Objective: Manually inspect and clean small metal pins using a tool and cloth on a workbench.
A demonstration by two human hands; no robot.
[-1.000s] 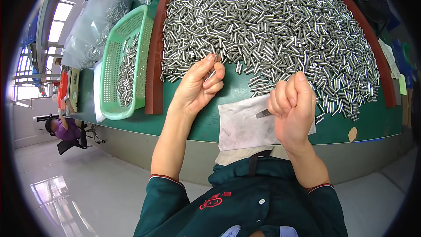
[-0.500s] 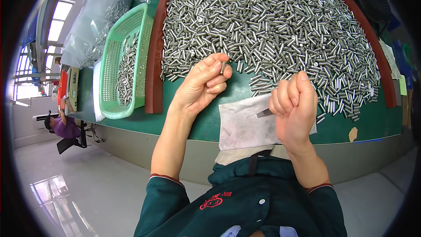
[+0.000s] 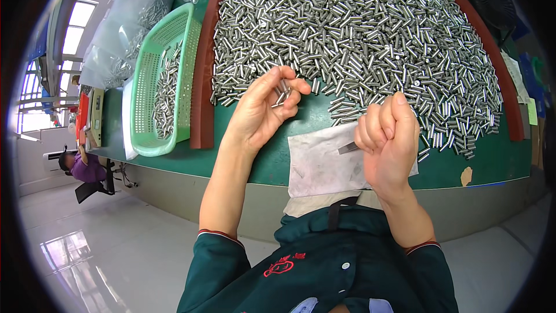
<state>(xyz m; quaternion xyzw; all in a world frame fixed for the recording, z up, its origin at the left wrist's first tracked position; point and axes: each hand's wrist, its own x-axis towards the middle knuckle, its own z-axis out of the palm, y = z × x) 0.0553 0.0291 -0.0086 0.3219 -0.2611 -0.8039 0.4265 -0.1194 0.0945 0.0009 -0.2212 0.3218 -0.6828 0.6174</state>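
Observation:
My left hand is raised above the near edge of a wide heap of short metal pins. Its fingers curl around a few of these pins, which show between thumb and fingertips. On the right, my right hand is closed in a fist, palm side up. A flat grey metal strip pokes out of this fist; the rest of it is hidden in the grip. Below lies a stained whitish cloth on the green tabletop.
Dark red bars border the heap, one on the left and one on the right. A green plastic basket with pins stands left, beside clear bags of pins. A black fan is far right. Another person sits at far left.
My left hand has tipped slightly and its fingers have loosened, so more pins show between them than before. My right hand holds still.

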